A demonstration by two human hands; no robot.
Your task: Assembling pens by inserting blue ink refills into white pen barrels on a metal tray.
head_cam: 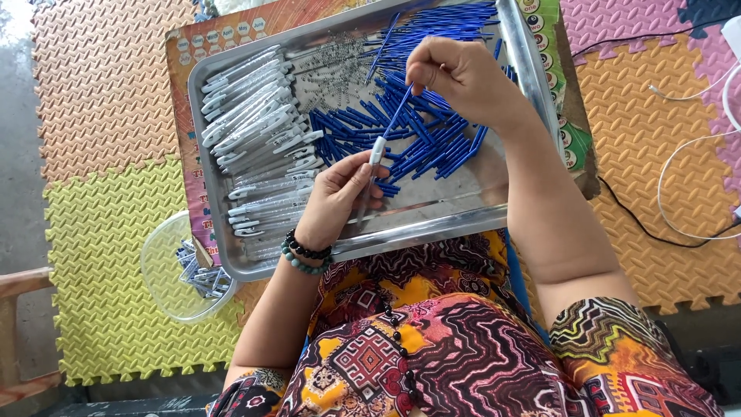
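Observation:
My left hand (340, 194) grips a clear pen barrel (369, 176) with a white end, held upright over a metal tray (432, 224) on my lap. My right hand (455, 73) pinches the top of a blue refill (397, 114) whose lower end meets the barrel's white end. Under my hands the tray holds a heap of blue refills (421, 131), a row of clear pen barrels with white clips (258, 131) on the left, and a patch of small metal springs (332, 69) at the back. Bead bracelets circle my left wrist.
A clear bowl (166, 270) with a few pen parts sits on the yellow foam mat (100, 232) at the left. A printed board (224, 31) lies under the tray. White and black cables (679, 177) trail over the orange mat at right.

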